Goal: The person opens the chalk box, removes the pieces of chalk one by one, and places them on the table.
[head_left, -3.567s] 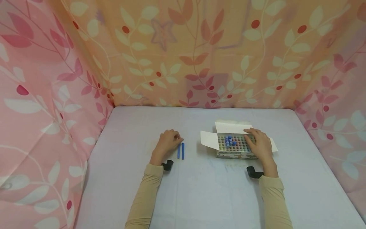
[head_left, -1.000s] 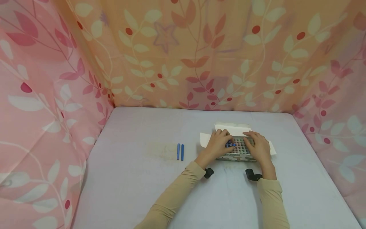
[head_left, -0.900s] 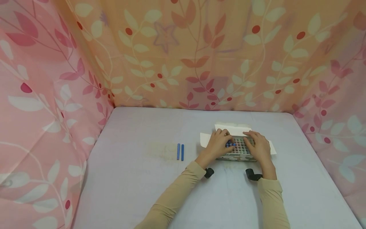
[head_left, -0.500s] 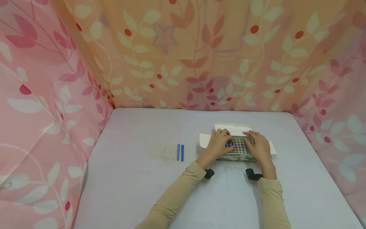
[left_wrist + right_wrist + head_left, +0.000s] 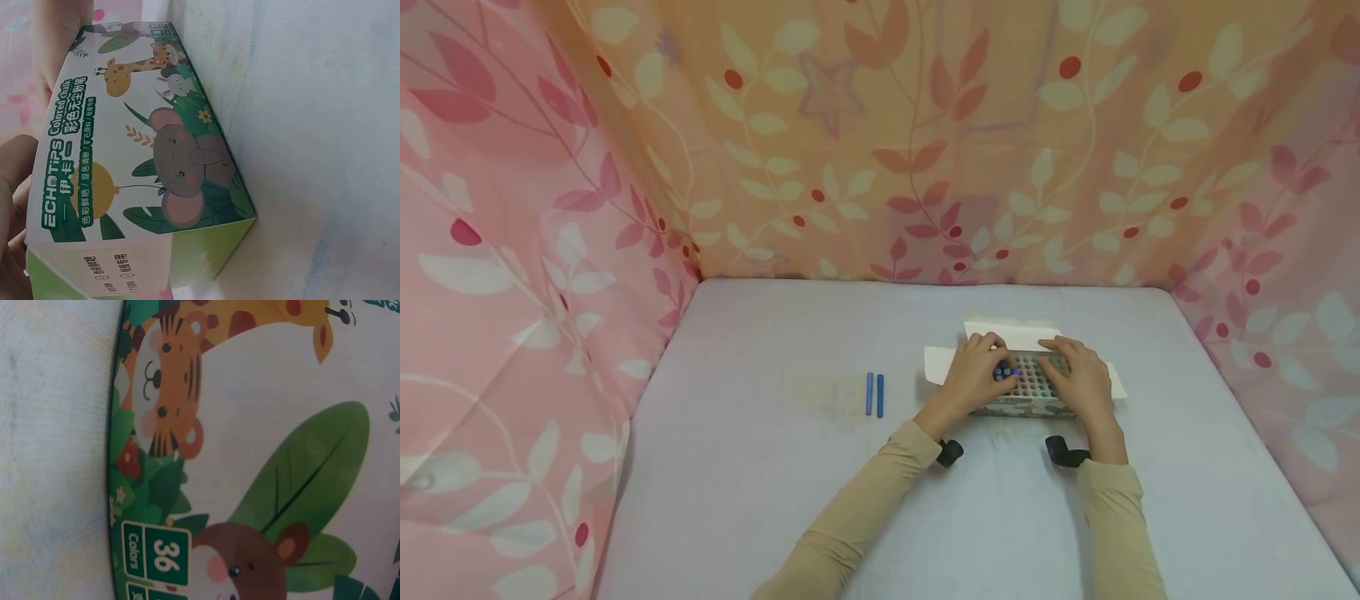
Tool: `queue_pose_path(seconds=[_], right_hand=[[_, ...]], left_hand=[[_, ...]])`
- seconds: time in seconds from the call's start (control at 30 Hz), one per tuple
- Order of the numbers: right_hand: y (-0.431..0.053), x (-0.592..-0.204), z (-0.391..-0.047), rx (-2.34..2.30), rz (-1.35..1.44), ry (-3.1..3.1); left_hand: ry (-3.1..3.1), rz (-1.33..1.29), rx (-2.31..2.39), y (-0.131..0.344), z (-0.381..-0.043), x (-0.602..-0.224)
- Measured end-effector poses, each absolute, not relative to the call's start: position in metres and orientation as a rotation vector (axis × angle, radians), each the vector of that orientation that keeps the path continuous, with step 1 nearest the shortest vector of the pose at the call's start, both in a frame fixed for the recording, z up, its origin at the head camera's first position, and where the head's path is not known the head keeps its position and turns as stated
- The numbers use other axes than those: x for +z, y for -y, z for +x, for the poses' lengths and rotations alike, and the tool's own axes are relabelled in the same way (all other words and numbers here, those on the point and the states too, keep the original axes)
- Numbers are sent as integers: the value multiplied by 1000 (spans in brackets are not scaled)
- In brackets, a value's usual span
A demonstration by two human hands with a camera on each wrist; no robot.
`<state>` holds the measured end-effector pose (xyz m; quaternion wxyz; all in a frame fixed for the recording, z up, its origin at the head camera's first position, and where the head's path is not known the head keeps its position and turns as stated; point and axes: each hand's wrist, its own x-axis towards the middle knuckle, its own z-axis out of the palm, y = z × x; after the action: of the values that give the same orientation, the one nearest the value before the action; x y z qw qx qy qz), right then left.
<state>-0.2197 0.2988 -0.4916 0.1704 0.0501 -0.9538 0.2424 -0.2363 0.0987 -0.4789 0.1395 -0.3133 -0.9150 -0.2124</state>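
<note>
While the left hand (image 5: 973,372) is arching bent fingers over blue chalks (image 5: 1006,372) in the open box (image 5: 1026,407), I cannot tell whether it is pinching one; the right hand (image 5: 1081,382) is resting, fingers loosely parted, on the box's right end. Two loose chalks (image 5: 881,396) are lying on the pale counter (image 5: 737,450); floral curtains (image 5: 925,117) are hanging behind.

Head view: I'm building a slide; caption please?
Left hand and right hand at an open printed cardboard chalk box; two blue chalk sticks lie leftward.

The left fingers (image 5: 988,343) partly hide the blue chalks (image 5: 1003,372), and any pinch is unclear; the right wrist view's edges crop the colored chalk box (image 5: 250,425).
</note>
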Motion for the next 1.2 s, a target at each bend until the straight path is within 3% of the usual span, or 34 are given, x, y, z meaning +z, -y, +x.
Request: queue_pose_path(seconds=[0.6, 1.2], right_hand=[[-299, -493, -220, 680, 83, 2758], [-297, -489, -217, 667, 95, 2770]], left_hand=[[2493, -832, -926, -89, -233, -461], [2306, -740, -1340, -36, -225, -446]])
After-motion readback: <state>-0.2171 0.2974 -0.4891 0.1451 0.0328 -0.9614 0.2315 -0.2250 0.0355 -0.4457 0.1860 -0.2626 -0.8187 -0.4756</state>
